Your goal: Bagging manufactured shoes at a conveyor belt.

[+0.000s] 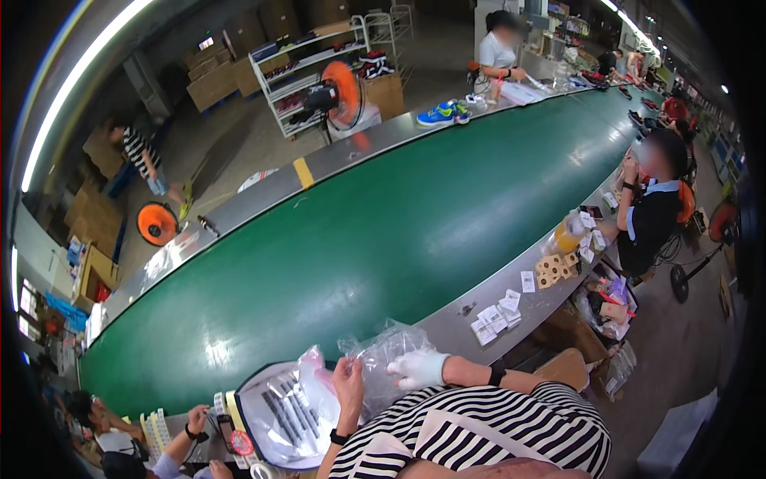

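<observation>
My left hand (349, 382), bare with a black wristband, is closed on the edge of a crumpled clear plastic bag (388, 345) at the near rim of the green conveyor belt (383, 215). My right hand (418, 369), in a white glove, grips the same bag from the right. Just left of my left hand lies a white and grey shoe (281, 409), sole up, partly wrapped in thin plastic.
White paper tags (495, 319) and small cardboard pieces (556, 269) lie on the metal ledge to the right. A seated person in black (653, 215) works there. Blue sneakers (443, 114) sit on the far ledge. Another person's hand (196, 417) is at lower left.
</observation>
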Demonstrator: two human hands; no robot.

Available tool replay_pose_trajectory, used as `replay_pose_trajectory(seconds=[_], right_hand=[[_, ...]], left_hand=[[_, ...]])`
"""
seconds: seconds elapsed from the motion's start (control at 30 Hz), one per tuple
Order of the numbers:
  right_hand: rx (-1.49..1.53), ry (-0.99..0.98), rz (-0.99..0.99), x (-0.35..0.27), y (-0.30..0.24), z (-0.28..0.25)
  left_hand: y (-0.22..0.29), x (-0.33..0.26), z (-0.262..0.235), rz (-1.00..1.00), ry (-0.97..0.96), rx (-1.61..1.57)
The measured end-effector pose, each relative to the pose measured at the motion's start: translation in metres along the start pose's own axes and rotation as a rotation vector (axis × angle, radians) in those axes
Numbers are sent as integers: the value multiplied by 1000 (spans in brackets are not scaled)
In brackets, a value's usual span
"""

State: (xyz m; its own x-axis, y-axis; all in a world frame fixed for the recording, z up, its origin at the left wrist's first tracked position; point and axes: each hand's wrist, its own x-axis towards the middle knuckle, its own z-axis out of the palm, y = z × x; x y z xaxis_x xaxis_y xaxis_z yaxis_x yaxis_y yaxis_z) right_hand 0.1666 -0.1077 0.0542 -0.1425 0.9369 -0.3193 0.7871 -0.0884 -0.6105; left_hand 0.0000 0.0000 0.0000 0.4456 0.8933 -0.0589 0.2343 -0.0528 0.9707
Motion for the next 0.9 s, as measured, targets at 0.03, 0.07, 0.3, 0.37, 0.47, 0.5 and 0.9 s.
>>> replay_pose_trajectory(seconds=[0.03, 0.07, 0.3, 0.37, 0.47, 0.5, 0.9], right_hand=[[60, 35, -47, 7, -2, 1], [120, 69, -96, 14, -3, 1], [75, 13, 5, 1, 12, 2], [56, 7, -17, 6, 15, 6], [-56, -92, 111, 11, 21, 10], [-58, -83, 108, 16, 26, 17], [12, 83, 32, -2, 8, -9]], left_hand=[[-2, 7, -5, -9, -13, 22], [-2, 16, -10, -17, -24, 45], [11, 4, 21, -119, -191, -129], [10, 1, 28, -80, -277, -138], [37, -6, 36, -60, -457, -162], [48, -9, 35, -73, -531, -168], [28, 10, 31, 34, -279, -110]])
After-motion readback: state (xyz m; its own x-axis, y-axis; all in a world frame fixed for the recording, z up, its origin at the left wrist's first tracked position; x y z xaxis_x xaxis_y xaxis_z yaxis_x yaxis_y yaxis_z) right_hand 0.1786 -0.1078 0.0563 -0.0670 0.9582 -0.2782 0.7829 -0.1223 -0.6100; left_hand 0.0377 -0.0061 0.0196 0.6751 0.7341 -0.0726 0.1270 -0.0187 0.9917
